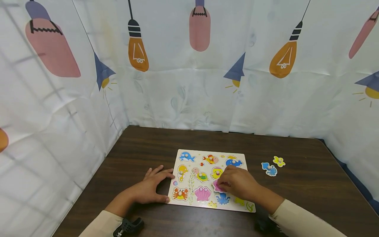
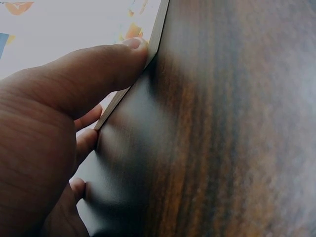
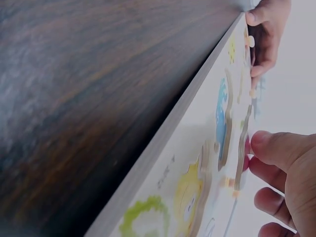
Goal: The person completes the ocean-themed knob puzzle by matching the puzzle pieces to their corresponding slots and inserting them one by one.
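Note:
A pale wooden peg puzzle board with printed sea animals lies on the table. My right hand pinches a pink puzzle piece between thumb and fingers, over the right half of the board. In the right wrist view the thumb is at the pink piece's knob, and the piece sits tilted close to the board. My left hand rests at the board's left side, fingers spread. In the left wrist view its thumb presses on the board's edge near a corner, and other fingertips touch the side.
To the right of the board lie a blue piece and a yellow flower-shaped piece. A crab, a seahorse and a turtle show on the board. Behind the dark wooden table hangs a lamp-patterned curtain.

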{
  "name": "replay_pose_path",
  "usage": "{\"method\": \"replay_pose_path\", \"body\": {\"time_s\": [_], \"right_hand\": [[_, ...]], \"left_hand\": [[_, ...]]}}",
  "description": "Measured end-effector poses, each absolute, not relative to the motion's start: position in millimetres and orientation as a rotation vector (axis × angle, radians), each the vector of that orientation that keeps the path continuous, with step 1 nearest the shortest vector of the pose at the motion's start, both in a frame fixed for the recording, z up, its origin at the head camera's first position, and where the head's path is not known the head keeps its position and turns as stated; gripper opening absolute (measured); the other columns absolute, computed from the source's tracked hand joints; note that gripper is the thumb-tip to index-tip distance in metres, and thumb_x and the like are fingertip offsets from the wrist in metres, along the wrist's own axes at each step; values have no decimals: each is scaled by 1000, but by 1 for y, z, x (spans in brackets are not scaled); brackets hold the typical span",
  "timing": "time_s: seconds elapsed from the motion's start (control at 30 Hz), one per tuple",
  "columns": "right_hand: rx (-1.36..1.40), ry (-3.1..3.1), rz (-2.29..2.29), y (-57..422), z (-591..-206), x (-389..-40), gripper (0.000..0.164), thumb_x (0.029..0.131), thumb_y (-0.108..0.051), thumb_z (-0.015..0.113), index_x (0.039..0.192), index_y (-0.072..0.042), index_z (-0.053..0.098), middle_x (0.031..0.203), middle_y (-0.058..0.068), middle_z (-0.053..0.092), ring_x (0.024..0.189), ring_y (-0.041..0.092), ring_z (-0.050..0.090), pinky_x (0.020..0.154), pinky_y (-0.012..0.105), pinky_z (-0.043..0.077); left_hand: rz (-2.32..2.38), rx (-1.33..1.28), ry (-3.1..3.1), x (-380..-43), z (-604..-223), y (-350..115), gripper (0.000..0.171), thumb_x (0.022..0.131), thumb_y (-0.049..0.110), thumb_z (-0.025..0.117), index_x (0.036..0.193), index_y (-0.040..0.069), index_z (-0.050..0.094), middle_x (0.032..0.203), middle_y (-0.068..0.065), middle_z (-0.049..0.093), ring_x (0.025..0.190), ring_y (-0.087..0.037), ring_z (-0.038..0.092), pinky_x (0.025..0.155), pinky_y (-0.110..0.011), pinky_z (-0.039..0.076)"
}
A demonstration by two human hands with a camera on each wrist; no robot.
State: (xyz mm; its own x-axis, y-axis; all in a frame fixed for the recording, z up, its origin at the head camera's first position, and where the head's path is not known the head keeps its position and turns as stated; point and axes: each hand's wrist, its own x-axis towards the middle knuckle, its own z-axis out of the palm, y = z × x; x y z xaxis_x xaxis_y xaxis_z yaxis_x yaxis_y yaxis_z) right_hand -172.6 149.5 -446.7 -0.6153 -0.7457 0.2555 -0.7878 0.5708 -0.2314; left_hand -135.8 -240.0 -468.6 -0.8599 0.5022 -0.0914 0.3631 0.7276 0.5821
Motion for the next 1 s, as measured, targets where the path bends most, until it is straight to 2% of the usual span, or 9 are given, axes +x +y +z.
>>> {"method": "replay_pose_path", "body": {"time_s": [0.23,0.5,0.77,1.0], "right_hand": [[1334,-2688,497,140,-447,-172,12,85,-25,86,96,-27,82,91,-21,71,93,6,61,77,28,55],[1376,-2695,514,132,-448,-170,9,87,-26,84,95,-27,82,90,-21,70,90,4,58,74,24,52],[1437,-2677,544,122,-451,-169,7,89,-26,83,96,-26,82,92,-22,70,93,3,60,84,26,53],[1473,-2640,541,113,-454,-168,6,89,-25,83,95,-26,81,91,-22,71,91,2,60,79,22,52]], "left_hand": [[861,706,2680,-136,-467,-240,70,81,53,83,139,28,53,162,1,36,153,-44,11,113,-74,-5],[863,705,2676,-135,-466,-239,70,81,53,83,139,27,53,162,1,37,153,-44,11,113,-74,-4],[868,706,2675,-135,-467,-240,69,81,53,83,139,29,53,162,1,36,153,-44,11,113,-74,-5],[874,713,2674,-135,-467,-240,69,82,53,83,139,29,53,162,2,36,153,-44,11,113,-74,-5]]}}
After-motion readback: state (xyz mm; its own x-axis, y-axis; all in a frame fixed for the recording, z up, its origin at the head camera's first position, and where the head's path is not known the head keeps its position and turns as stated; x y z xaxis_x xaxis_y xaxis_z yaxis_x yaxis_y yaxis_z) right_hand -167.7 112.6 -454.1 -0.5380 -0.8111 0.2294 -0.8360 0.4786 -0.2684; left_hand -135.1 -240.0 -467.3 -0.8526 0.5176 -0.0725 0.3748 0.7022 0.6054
